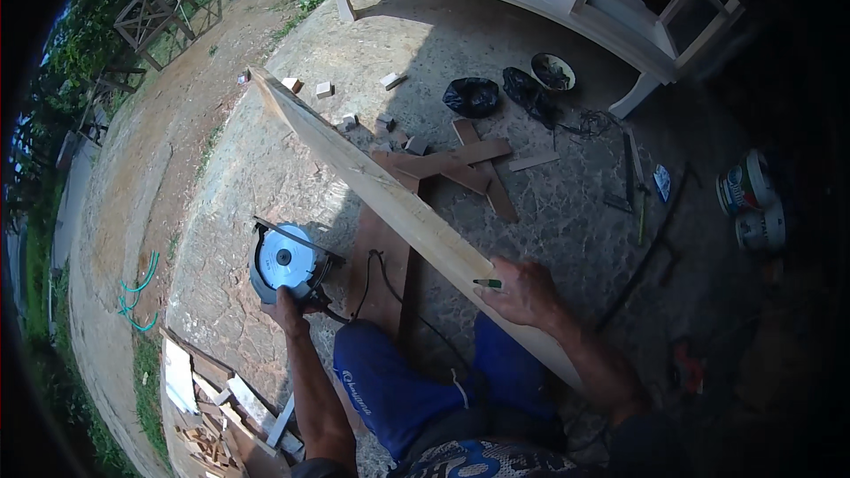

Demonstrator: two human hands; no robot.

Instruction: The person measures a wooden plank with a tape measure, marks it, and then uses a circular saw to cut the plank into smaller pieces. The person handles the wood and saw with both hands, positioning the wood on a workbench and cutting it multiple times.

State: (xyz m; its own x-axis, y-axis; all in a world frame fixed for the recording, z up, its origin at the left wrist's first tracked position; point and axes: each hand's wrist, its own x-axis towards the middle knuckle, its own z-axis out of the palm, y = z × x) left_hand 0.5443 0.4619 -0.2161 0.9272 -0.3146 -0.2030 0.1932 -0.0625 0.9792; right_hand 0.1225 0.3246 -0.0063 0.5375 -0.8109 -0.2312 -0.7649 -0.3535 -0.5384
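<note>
We are gripping the circular saw (285, 263) with our left hand (286, 308), fingers closed on its handle, low over the stone paving (567, 212). Our right hand (524, 292) is clamping a green pencil (488, 283) against the long plank (381, 181), which is slanting across the paving above dark boards (456, 164).

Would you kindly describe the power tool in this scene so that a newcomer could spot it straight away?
Start at the long pale plank that slants across the stone paving. To its left, near the person's blue shorts, the left hand grips a circular saw. Its round, shiny blade disc and trailing black cord set it apart from the wood offcuts scattered around.
</note>
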